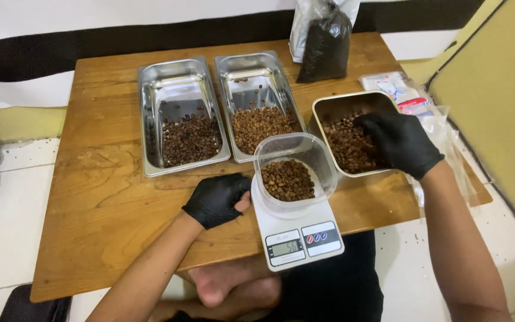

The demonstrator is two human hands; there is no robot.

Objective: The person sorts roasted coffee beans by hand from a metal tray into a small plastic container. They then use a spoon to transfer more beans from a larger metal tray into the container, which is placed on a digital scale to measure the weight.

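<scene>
A clear plastic tub (296, 156) holding brown coffee beans stands on a white digital scale (296, 235) at the table's front edge. My left hand (217, 199), in a black glove, rests curled on the wood against the scale's left side, holding nothing I can see. My right hand (402, 143), also gloved in black, reaches down into a square metal tray (329, 108) of beans at the right, fingers in among the beans. Whether it grips any beans is hidden.
Two long steel trays (150, 119) (227, 77) with beans lie side by side behind the scale. A dark bag of coffee (326, 45) stands at the back. Clear plastic packets (409, 95) lie at the table's right edge. The low wooden table (102, 197) sits on white floor tiles.
</scene>
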